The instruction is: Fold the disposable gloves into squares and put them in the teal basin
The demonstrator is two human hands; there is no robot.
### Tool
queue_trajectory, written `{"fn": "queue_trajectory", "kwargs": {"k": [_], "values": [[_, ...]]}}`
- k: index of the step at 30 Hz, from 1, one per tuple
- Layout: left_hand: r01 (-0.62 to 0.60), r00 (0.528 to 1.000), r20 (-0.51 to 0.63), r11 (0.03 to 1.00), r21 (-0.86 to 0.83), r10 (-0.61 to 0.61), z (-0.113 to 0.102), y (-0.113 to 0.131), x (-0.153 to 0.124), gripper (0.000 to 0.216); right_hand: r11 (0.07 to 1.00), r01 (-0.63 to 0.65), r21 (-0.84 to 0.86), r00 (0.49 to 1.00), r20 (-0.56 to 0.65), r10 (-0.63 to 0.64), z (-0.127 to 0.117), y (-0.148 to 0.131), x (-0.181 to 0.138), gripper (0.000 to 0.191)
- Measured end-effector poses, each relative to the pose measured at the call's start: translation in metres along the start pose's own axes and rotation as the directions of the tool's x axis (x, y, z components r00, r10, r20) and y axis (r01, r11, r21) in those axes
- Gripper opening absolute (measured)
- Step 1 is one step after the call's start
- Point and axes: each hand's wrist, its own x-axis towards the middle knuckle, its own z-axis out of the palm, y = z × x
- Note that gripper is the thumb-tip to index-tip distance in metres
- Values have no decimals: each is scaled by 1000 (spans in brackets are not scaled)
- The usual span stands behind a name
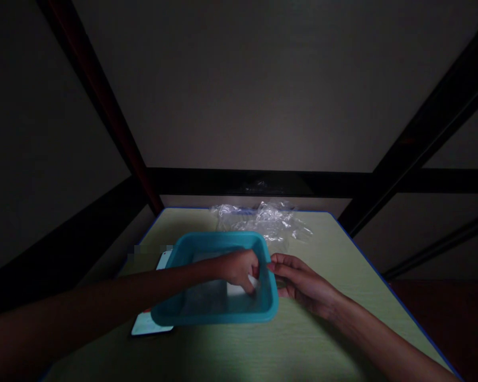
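Step in hand: handling a white item [235,289] inside the turquoise plastic basin [215,319], toward its right end. Left hand [239,268] is curled closed, seemingly gripping the item; dim light obscures its kind. Right hand [300,282] pinches the basin's right rim. Judgement: next move calls for a steady rim.

Basin [213,319]: left hand [239,268] inside | right hand [302,281] at right | phone [152,324] left | plastic [265,216] behind
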Motion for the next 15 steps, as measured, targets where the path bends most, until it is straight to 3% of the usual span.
{"fn": "queue_trajectory", "kwargs": {"k": [9, 15], "values": [[39, 991, -132, 979, 202, -12, 0, 10, -11, 17, 1000, -6, 29, 1000, 0, 6, 0, 0, 0, 34], [11, 995, -101, 975, 221, 12, -9, 9, -21, 28, 1000, -14, 14, 1000, -20, 15, 0, 0, 0, 34]]}}
